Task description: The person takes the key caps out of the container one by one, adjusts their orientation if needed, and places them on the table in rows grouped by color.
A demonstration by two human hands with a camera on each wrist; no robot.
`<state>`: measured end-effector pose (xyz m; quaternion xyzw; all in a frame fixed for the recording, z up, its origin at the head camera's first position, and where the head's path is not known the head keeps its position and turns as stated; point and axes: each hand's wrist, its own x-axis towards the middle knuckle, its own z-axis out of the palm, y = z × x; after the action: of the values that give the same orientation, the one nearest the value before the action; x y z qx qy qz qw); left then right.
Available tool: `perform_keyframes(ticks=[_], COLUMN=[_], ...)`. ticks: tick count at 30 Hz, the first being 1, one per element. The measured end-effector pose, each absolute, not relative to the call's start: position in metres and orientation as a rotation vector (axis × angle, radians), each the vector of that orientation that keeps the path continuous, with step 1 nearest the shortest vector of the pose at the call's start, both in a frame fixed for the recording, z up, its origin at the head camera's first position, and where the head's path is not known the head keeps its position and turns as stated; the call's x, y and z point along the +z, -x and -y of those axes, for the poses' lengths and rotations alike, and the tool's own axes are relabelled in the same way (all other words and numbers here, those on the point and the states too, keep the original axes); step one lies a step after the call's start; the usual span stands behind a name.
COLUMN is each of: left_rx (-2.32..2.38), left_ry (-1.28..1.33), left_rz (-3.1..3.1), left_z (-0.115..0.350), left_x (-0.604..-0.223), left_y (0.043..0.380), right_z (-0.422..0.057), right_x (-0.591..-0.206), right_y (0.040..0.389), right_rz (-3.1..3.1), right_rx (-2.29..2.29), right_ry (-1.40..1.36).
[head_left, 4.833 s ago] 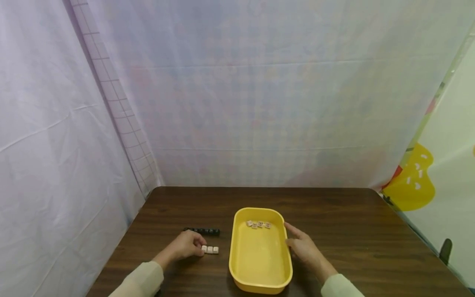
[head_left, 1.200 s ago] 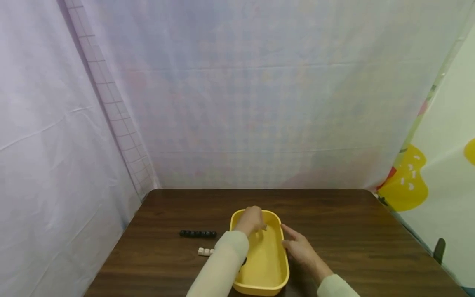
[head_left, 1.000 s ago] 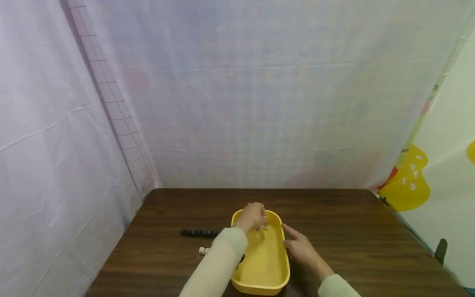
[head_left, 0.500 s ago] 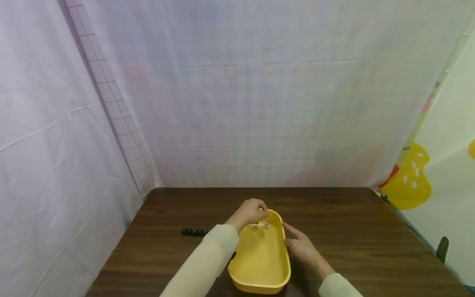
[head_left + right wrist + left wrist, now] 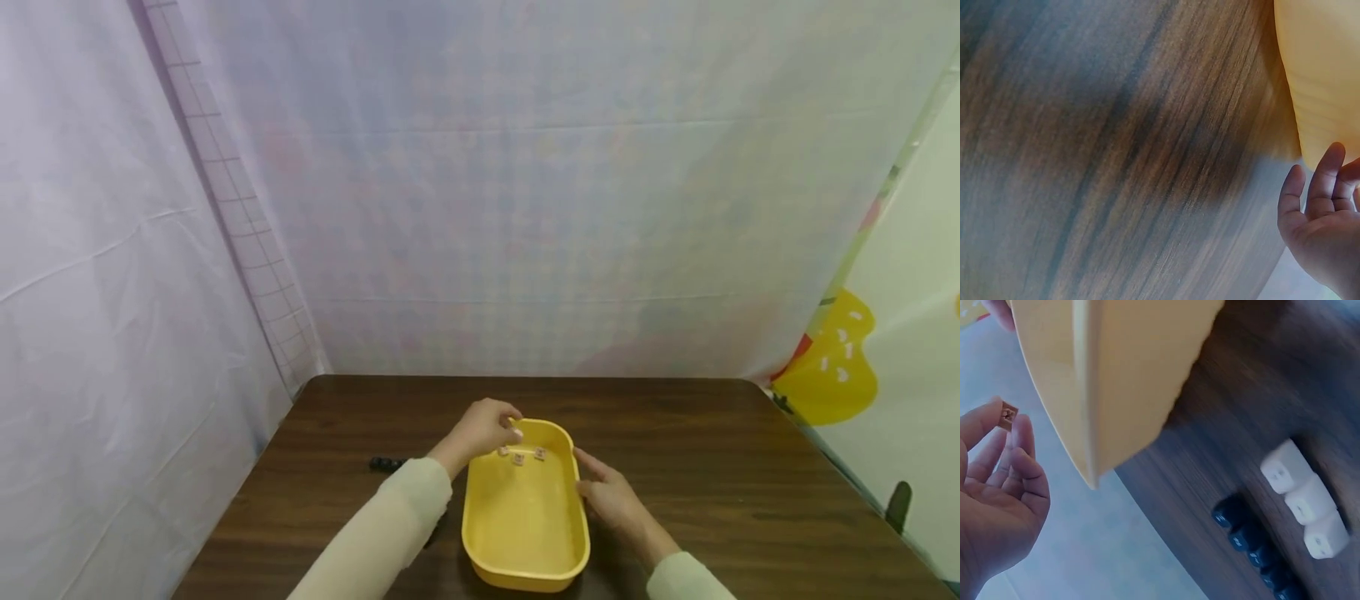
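Observation:
My left hand (image 5: pixel 482 428) is raised over the far left rim of the yellow tray (image 5: pixel 527 575). Between thumb and fingertip it pinches a small keycap (image 5: pixel 1008 416), its hollow underside showing in the left wrist view. Three pale keycaps (image 5: pixel 518 459) lie at the far end inside the tray, undersides up. My right hand (image 5: pixel 617 504) touches the tray's right side, fingers extended; in the right wrist view the fingers (image 5: pixel 1327 175) lie against its outer wall. Left of the tray, a short row of white keycaps (image 5: pixel 1307 499) sits beside a row of black keycaps (image 5: pixel 1250 540).
Everything stands on a dark wood-grain table (image 5: pixel 697 467). The left forearm hides the white row and part of the black row (image 5: pixel 386 464) in the head view. White curtains (image 5: pixel 510 208) hang behind the table and to its left.
My left hand went from the white keycap row into the tray, picked up a keycap, then lifted and drew back left with it. My right hand has stayed at the tray's side.

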<state>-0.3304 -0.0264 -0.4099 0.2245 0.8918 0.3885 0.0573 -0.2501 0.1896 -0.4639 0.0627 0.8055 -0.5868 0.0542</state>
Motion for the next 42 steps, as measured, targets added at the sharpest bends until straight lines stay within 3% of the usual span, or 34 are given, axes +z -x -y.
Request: perform_keyframes(ticks=[13, 31, 42], left_rx=[1.278, 1.315, 1.131], left_ry=[-0.593, -0.508, -0.638], left_rz=[-2.731, -2.823, -2.829], left_z=[0.078, 0.169, 0.208], left_x=[-0.415, -0.455, -0.48], left_y=[0.327, 0.308, 0.297], right_z=[-0.19, -0.19, -0.191], right_x=[-0.468, -0.464, -0.464], right_y=[0.251, 0.249, 0.249], right_rz=[-2.412, -2.407, -2.438], right_rx=[-1.836, -1.843, -1.793], right_ry=[-0.189, -0.198, -0.195])
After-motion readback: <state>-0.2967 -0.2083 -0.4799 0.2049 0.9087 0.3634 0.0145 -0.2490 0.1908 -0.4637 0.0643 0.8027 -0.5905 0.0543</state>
